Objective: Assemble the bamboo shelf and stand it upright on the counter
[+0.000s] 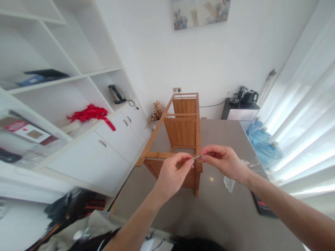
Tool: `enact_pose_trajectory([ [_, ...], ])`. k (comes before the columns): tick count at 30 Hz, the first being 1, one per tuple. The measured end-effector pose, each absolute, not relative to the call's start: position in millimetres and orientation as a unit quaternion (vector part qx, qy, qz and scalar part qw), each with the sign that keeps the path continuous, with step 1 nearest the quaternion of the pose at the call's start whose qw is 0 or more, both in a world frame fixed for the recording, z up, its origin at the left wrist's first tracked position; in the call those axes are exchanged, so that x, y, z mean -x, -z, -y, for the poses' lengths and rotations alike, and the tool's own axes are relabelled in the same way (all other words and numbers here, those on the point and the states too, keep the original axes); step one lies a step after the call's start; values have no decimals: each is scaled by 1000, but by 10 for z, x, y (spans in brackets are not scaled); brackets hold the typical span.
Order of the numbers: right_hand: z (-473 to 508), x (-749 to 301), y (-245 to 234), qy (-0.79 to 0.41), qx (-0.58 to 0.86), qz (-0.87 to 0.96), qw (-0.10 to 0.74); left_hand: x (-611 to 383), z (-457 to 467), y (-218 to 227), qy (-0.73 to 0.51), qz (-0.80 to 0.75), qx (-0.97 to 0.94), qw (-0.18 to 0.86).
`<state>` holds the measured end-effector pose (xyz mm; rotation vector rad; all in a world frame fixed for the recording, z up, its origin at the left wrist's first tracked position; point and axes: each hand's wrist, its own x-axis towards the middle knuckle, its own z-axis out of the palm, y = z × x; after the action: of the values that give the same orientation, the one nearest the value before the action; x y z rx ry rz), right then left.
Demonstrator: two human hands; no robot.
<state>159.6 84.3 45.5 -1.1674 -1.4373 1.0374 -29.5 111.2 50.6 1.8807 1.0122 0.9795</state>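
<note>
My left hand pinches one end of a thin silver bolt-like metal rod between thumb and fingers. At the rod's other end, my right hand is closed in a pinch too. A small shiny bit shows by the right fingertips, too small to name. Just behind both hands stands a wooden furniture frame with long rails and slatted panels. The hands hide part of its near corner. To the right of the frame, a small clear plastic bag lies on the grey table.
The grey table carries the frame and, at right, a dark flat box. Blue water bottles stand beyond its right edge. White shelving with red ribbon and a kettle lines the left.
</note>
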Motion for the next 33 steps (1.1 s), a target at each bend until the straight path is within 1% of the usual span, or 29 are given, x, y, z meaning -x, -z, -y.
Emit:
enact_pose_trajectory([
  [5, -849, -1650, -444, -441, 478, 578, 494, 300, -1063, -502, -376, -403, -747, 372],
  [14, -842, -1703, -395, -536, 467, 486, 509, 229, -921, -551, -373, -391, -762, 357],
  [20, -844, -1691, -442, -518, 471, 504, 506, 193, -977, -517, -378, -404, -775, 305],
  [24, -903, -1588, -551, -499, 456, 497, 544, 126, -1054, -570, -378, -397, -756, 358],
  [26, -926, -1539, -612, -501, 448, 504, 543, 102, -1083, -588, -373, -377, -755, 386],
  [28, -935, -1533, -670, -495, 456, 525, 521, 106, -1111, -573, -361, -362, -768, 386],
  [29, -934, -1551, -696, -477, 472, 544, 504, 119, -1129, -550, -359, -360, -780, 365],
  [31, -928, -1625, -735, -398, 520, 609, 447, 163, -1172, -479, -363, -363, -808, 289],
  [33, -924, -1717, -748, -277, 552, 700, 359, 209, -1221, -386, -361, -363, -834, 208],
])
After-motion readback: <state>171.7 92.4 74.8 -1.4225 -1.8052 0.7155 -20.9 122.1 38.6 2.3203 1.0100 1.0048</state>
